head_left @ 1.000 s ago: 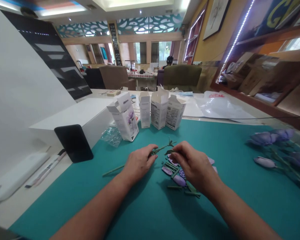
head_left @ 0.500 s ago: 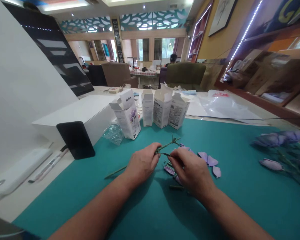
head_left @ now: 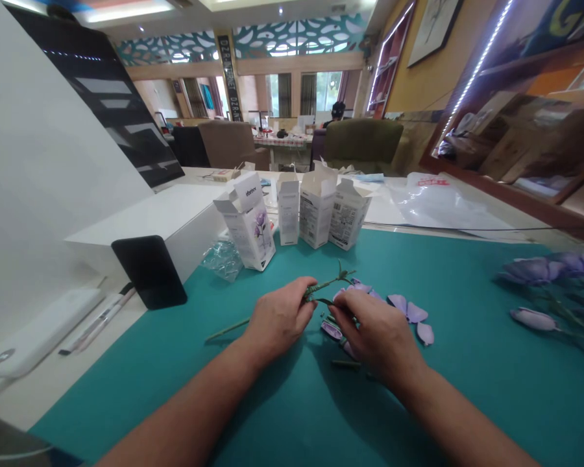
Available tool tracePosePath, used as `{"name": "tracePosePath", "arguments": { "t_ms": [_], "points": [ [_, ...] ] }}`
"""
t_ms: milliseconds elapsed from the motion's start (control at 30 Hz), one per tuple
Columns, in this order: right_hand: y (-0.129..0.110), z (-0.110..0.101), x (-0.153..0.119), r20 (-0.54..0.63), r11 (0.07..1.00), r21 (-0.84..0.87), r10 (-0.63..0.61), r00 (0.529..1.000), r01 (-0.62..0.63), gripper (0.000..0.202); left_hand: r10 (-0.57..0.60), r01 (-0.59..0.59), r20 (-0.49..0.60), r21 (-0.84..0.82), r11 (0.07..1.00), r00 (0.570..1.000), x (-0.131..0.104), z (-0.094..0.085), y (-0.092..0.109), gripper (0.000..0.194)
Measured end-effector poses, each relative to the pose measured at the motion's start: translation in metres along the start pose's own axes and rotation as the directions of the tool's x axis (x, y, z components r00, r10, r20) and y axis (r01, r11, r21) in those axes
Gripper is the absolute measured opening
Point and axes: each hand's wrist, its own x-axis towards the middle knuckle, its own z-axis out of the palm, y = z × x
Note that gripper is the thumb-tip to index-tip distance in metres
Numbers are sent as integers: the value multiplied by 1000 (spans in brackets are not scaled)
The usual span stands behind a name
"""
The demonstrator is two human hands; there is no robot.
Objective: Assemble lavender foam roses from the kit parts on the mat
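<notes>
My left hand [head_left: 281,312] is closed around a green artificial flower stem [head_left: 227,329], whose lower end sticks out past the wrist and whose sprigged tip points up to the right. In my right hand [head_left: 374,331] a dark green leaf [head_left: 324,301] is pinched between thumb and fingers. The leaf's other end meets the stem at my left fingertips; whether it is joined there I cannot tell. Under and beside my right hand lie lilac petals [head_left: 409,310], a purple-lined piece [head_left: 331,330] and a short green rod [head_left: 346,364]. My right hand hides part of this pile.
Several opened white boxes [head_left: 289,211] stand behind the green mat [head_left: 282,415], with crumpled clear plastic [head_left: 222,261] beside them. A black phone-like slab [head_left: 149,272] leans at left near pens [head_left: 97,321]. Finished-looking purple flowers [head_left: 533,270] lie at right. A person [head_left: 337,111] sits far back.
The view has shifted very slightly. Both hands keep nearly the same place and grip, with the stem and leaf still held close together.
</notes>
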Motion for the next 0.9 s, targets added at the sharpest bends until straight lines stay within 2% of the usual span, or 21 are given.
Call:
{"name": "tracePosePath", "arguments": {
  "t_ms": [200,567,733,900],
  "points": [
    [0,-3,2,-6,999,-21,-32,999,32,27,28,-27,13,-33,999,1000,0,-1,2,29],
    [2,-2,2,-18,993,-84,-83,996,81,28,-20,17,54,59,998,998,2,-2,5,26],
    [4,-1,1,-18,992,-86,-89,996,87,26,-14,9,38,114,993,999,2,-1,6,25],
    [5,-2,1,-17,994,-81,-69,997,68,26,35,-33,-8,142,989,999,1,1,5,33]
  ]
}}
